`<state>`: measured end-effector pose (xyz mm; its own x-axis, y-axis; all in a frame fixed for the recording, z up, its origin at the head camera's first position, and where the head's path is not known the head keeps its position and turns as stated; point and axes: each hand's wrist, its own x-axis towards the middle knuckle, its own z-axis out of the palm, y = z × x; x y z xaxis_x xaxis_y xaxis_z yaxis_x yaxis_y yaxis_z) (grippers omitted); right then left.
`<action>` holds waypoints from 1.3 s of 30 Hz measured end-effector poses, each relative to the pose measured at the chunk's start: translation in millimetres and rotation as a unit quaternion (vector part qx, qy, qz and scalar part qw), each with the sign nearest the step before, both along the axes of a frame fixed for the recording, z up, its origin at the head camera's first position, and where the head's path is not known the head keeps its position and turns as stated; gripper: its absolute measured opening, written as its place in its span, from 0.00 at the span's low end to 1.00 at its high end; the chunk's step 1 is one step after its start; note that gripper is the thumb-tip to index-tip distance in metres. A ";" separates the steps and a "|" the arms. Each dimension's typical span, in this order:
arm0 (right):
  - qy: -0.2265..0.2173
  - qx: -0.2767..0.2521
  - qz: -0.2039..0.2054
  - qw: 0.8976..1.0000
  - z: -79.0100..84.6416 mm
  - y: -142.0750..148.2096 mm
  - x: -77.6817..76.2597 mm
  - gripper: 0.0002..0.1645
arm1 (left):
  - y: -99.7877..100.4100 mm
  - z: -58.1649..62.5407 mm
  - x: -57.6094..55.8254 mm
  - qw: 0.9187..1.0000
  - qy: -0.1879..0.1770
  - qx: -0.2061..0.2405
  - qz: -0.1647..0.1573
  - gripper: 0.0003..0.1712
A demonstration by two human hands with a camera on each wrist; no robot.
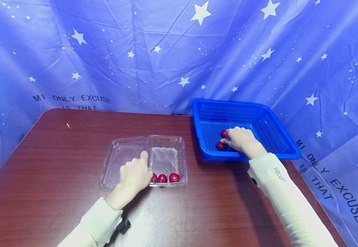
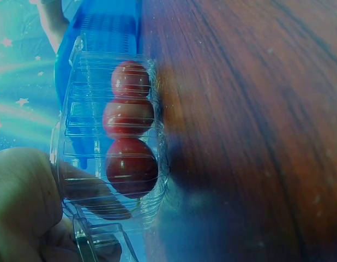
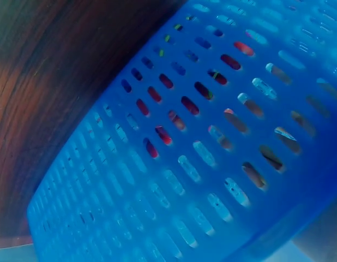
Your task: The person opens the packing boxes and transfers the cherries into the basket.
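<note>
A clear plastic clamshell box (image 1: 181, 151) lies with its lid (image 1: 117, 154) folded out to the left. Three red cherries (image 1: 162, 178) with stems sit in a row along its near wall. My left hand (image 1: 135, 174) grips the box at the hinge side; through the wall in the left wrist view a finger (image 2: 95, 188) shows inside, near the closest cherry (image 2: 131, 166). Inside the blue basket (image 1: 202, 137), my right hand (image 1: 242, 139) reaches down with bent fingers. Its thumb is beside two cherries (image 1: 220, 145); the other fingertips are hidden, so any hold is unclear.
The brown wooden table (image 1: 58, 154) carries both containers, the basket at the far right. A small pale scrap (image 1: 69, 126) lies at the back left. A blue curtain with stars (image 1: 154, 75) hangs behind the table and along its sides.
</note>
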<state>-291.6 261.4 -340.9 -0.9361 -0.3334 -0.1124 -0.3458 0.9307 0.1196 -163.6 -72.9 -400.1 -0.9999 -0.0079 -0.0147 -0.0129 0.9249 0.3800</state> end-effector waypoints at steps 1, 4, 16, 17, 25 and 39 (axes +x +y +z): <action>-0.001 -0.001 0.000 1.000 0.0 0.2 -0.1 0.20 | 0.0 0.0 0.0 1.000 0.000 0.000 0.000 0.12; -0.006 0.000 0.000 1.000 0.7 0.5 0.0 0.20 | -0.1 0.1 0.1 1.000 0.000 0.000 0.000 0.12; -0.013 0.000 -0.010 1.000 12.4 1.4 0.6 0.19 | -0.4 0.0 0.7 1.000 -0.001 0.002 0.000 0.13; -0.016 0.000 -0.013 1.000 13.6 1.1 0.7 0.19 | -0.4 0.0 0.6 1.000 -0.001 0.002 0.000 0.13; -0.030 -0.022 -0.027 0.999 26.2 -2.4 -0.6 0.26 | 0.1 0.1 0.6 1.000 -0.002 0.003 0.000 0.12; -0.024 -0.080 -0.033 0.996 49.6 -12.1 -5.0 0.27 | 0.1 0.3 0.1 1.000 0.002 0.002 0.001 0.12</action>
<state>-296.6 249.3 -291.3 -0.9512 -0.2892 -0.1074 -0.2857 0.9572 -0.0466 -163.5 -72.8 -399.8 -0.9999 -0.0091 -0.0114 -0.0128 0.9235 0.3834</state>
